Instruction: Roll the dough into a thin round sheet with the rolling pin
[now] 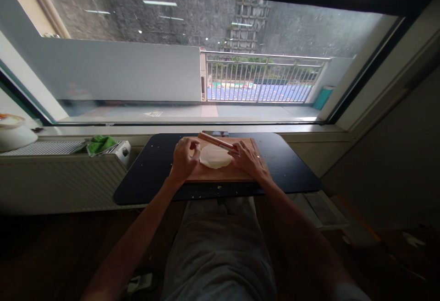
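A thin round sheet of dough [215, 157] lies on a wooden board [223, 177] in the middle of the table. My right hand [248, 158] grips the right end of a wooden rolling pin [215, 139], which slants over the far edge of the dough, its other end pointing up and left. At the dough's left side is my left hand [184, 156], fingers loosely bent and thumb apart from them, with nothing visible in it. Whether its fingertips touch the dough's edge I cannot tell.
Dough crumbs dot the black table [144, 172]. Behind it runs a windowsill [268, 129] below a large window. To the left, a green cloth [100, 144] lies on a white radiator [62, 177], near a white pot [13, 132]. A dark flat object [216, 133] sits behind the board.
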A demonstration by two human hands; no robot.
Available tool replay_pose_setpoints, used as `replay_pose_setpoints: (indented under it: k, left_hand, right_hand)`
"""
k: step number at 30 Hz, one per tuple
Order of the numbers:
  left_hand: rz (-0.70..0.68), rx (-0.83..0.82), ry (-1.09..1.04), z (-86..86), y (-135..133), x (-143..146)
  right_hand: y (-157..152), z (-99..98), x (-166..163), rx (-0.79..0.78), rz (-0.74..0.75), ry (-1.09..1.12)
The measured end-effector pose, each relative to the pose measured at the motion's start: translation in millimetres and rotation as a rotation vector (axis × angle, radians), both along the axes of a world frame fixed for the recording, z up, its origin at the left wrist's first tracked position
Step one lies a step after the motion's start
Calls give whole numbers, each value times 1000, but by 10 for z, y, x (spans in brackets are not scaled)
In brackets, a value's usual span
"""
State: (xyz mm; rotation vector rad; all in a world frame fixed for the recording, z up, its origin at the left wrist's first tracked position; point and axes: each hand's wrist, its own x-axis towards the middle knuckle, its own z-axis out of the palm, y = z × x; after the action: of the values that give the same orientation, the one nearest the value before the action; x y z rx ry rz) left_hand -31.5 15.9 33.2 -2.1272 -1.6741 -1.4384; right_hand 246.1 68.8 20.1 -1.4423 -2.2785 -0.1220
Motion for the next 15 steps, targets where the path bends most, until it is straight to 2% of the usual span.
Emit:
replay_pose_setpoints:
  k: [3,5,9,15]
  left_hand:
    - [-323,-166,179,41,69,20]
    - [-438,-240,292,20,137,70]
    - [-558,-280,395,-42,229,188]
    - [-586,-295,432,26,225,254]
  right_hand:
    - [39,-18,-97,-3,-17,6]
    - [41,-39,-145,-13,-27,13]
    - [9,-70,-175,-33,-27,24]
    - [-1,-88,-156,-31,-30,22]
